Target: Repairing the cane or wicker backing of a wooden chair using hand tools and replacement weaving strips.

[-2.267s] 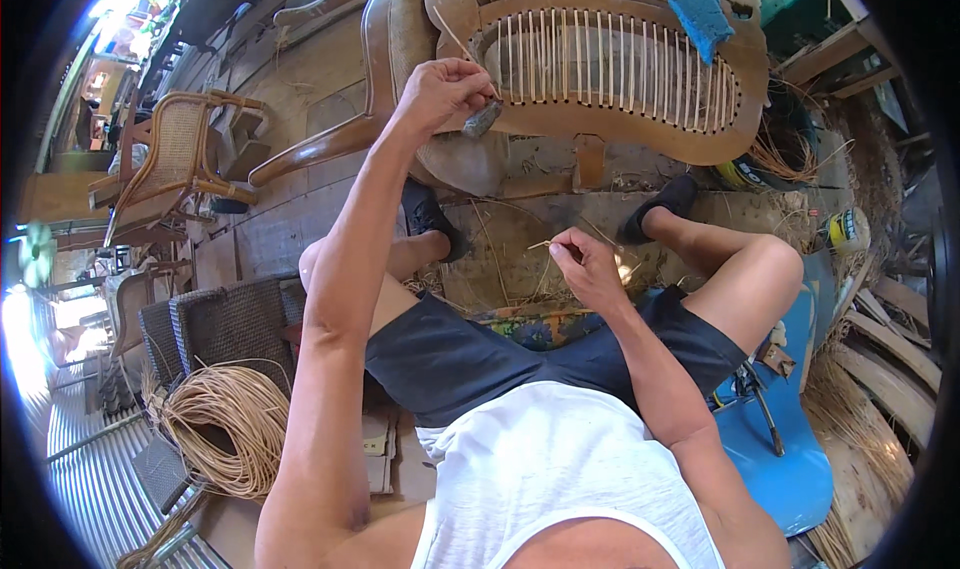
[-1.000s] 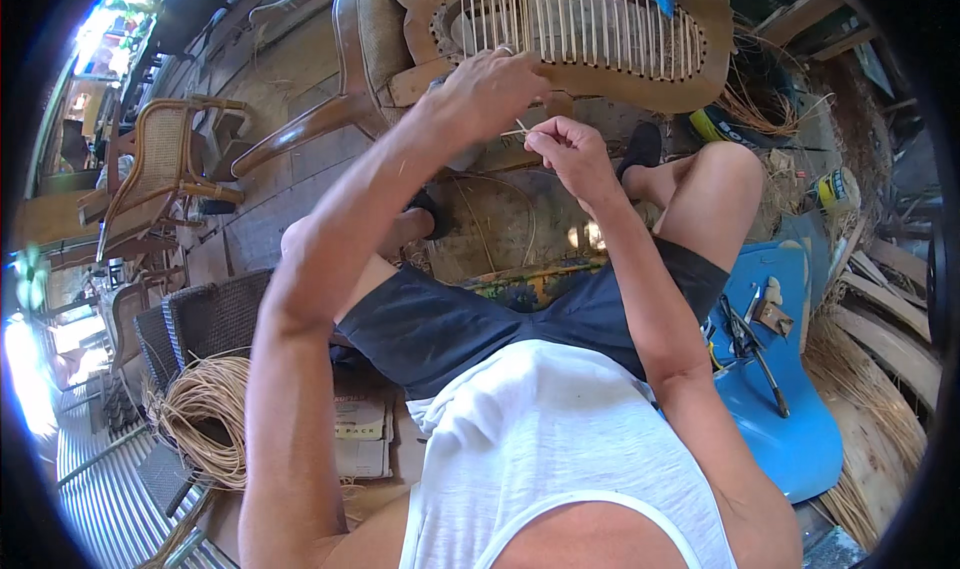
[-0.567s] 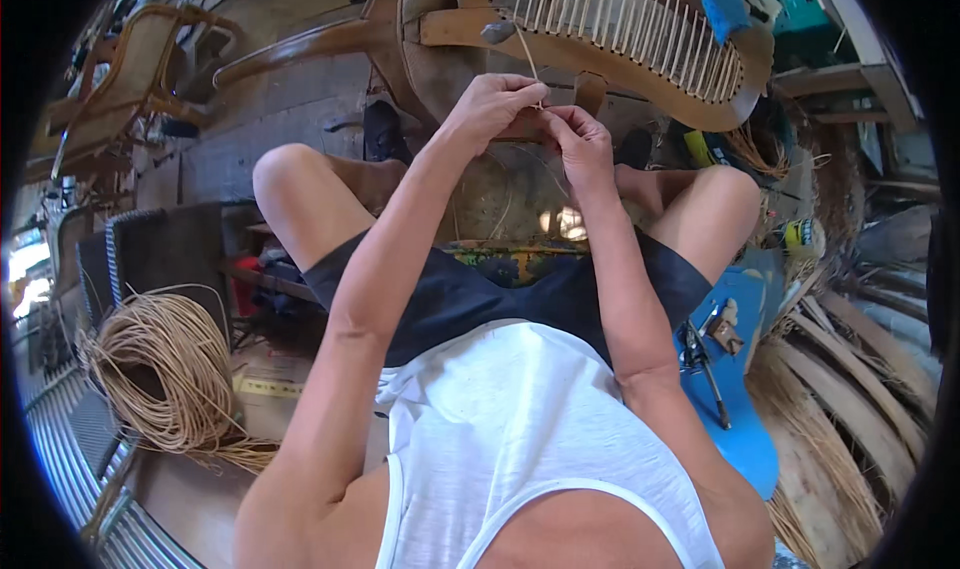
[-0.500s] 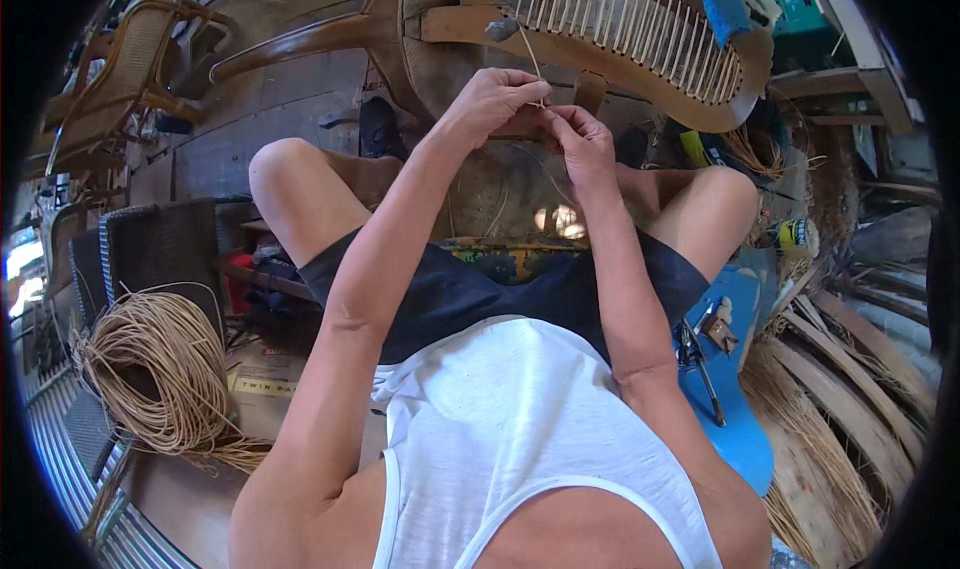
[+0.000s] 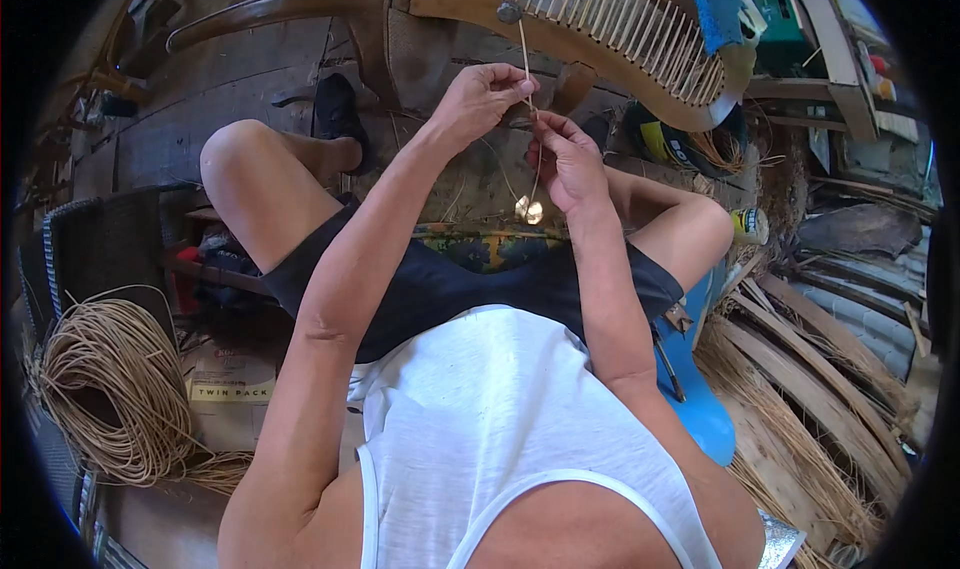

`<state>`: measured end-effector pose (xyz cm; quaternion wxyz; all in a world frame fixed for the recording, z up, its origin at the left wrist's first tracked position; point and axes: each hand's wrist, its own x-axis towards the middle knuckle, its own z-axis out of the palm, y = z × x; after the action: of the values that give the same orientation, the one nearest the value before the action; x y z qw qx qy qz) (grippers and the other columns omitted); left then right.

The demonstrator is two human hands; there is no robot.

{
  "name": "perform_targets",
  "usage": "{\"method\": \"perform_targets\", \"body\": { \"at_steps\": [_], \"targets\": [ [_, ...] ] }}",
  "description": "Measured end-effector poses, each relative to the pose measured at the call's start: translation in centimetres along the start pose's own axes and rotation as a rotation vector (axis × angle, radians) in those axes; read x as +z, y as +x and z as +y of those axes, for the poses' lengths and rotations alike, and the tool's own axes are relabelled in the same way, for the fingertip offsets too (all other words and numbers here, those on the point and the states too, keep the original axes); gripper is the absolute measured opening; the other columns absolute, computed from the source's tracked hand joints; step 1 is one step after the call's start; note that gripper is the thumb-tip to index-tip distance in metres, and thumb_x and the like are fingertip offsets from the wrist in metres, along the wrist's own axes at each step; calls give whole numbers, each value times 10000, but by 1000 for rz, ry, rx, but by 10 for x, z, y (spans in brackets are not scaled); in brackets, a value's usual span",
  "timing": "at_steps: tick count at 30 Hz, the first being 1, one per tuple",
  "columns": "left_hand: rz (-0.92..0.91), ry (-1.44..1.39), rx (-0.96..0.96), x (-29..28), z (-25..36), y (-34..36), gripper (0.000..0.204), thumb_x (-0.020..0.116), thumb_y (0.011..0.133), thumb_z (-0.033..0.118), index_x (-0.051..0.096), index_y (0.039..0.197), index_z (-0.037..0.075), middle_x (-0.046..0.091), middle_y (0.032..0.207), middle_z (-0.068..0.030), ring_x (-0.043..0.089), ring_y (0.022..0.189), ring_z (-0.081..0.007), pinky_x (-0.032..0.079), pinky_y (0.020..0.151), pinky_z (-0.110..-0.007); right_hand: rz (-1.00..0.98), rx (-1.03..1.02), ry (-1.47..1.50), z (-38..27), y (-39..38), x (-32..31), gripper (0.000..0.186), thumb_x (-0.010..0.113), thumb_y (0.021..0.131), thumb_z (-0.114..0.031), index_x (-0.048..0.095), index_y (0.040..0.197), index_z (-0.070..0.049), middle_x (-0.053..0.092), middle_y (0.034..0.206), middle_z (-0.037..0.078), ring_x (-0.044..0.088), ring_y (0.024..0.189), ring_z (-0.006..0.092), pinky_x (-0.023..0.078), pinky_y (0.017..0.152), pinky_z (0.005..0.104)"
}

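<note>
A thin, pale cane strand (image 5: 524, 51) runs down from the edge of a curved wooden chair frame (image 5: 620, 87). My left hand (image 5: 482, 101) pinches it just below the frame. Slightly lower and to the right, my right hand (image 5: 570, 159) has thumb and forefinger closed on the same strand, and a loose length hangs below. Between the two sets of fingertips is a short gap. Rows of light cane strands (image 5: 630, 14) are strung across the frame's opening. A grey rounded lump (image 5: 509, 12) rests at the frame's edge beside the strand's top.
A big coil of cane (image 5: 115, 389) sits at the left beside a cardboard box (image 5: 232, 374). Planks (image 5: 810, 369) and fibres lie at the right, near a blue surface (image 5: 712, 424) with a thin tool (image 5: 668, 364). A blue cloth (image 5: 718, 17) hangs over the frame's far end.
My fingertips have drawn a little apart along the strand, the right hand now lower. The whole view has shifted, so most surroundings appear farther left.
</note>
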<state>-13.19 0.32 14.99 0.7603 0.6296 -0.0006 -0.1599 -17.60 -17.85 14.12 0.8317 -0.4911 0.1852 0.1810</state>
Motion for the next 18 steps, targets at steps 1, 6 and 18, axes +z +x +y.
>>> {"method": "perform_targets", "body": {
  "at_steps": [1,6,18],
  "targets": [
    [9,17,30,0,-1,-1,295,710,967,263,715,1140,24,707,996,-5,615,894,-51,500,782,-212,-12,8,23,0,0,0,126,687,936,-53,684,1062,-64,678,850,6,623,679,116,523,624,273],
    [7,-55,39,-1,-2,-4,302,703,971,265,701,1128,7,702,1004,-30,642,875,-88,531,791,-237,-26,33,76,2,-2,-1,141,684,932,-36,686,1070,-65,686,865,9,630,698,129,532,632,292],
    [-43,-207,-40,-3,-3,-4,232,673,988,218,686,1110,21,706,979,-33,700,887,-124,580,848,-277,-96,23,109,-2,5,5,172,686,936,-33,684,1106,-60,679,875,7,630,734,116,533,663,274]
  ]
}}
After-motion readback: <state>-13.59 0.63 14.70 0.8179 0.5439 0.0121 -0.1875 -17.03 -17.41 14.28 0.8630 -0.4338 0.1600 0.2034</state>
